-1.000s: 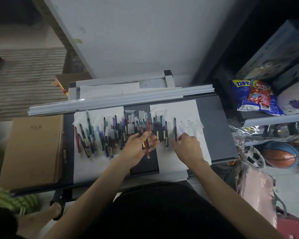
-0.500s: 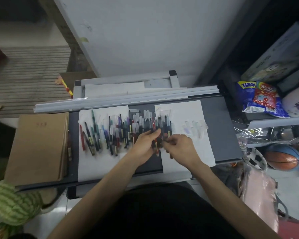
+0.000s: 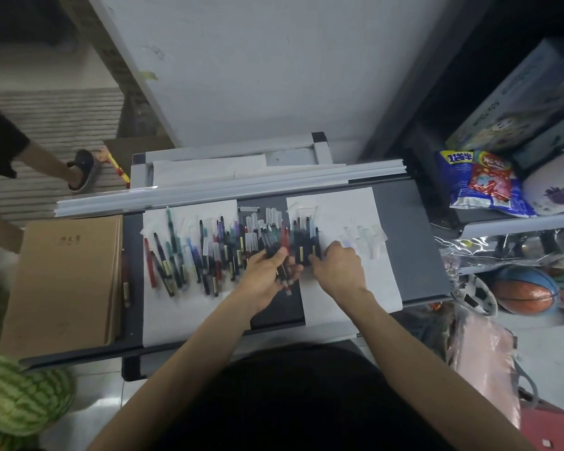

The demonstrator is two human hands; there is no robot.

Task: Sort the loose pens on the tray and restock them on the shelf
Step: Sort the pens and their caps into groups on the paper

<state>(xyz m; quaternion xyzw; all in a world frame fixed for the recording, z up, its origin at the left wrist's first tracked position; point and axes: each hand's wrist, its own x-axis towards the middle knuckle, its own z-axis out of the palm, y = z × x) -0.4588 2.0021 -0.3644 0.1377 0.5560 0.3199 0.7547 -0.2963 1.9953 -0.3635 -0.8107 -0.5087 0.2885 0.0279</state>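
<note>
Grey and flat, the tray [image 3: 411, 242] lies across the person's lap area with two white paper sheets on it, the left sheet [image 3: 183, 314] and the right sheet [image 3: 345, 203]. The loose pens [image 3: 222, 252] lie side by side in a crowded row, most of them over the left sheet and the bare strip between the sheets, their tips pointing away from the person. The left hand [image 3: 264, 271] has its fingers curled round a bundle of pens [image 3: 274, 244], a red one among them, held just above that strip. Just beside it, a few dark pens [image 3: 302, 245] lie on the near-left edge of the right sheet. The right hand [image 3: 337, 268] reaches to them palm down, and its fingertips [image 3: 315, 258] touch them; whether they pinch one cannot be told. Pale clear caps [image 3: 362, 237] lie on the right sheet, near the right hand's knuckles.

A brown notebook [image 3: 62, 278] lies at the tray's left end. To the right, a shelf [image 3: 518, 222] carries snack bags [image 3: 479, 180], with a basketball [image 3: 525, 294] below it. Another person's sandalled foot [image 3: 82, 170] stands on the floor at the far left.
</note>
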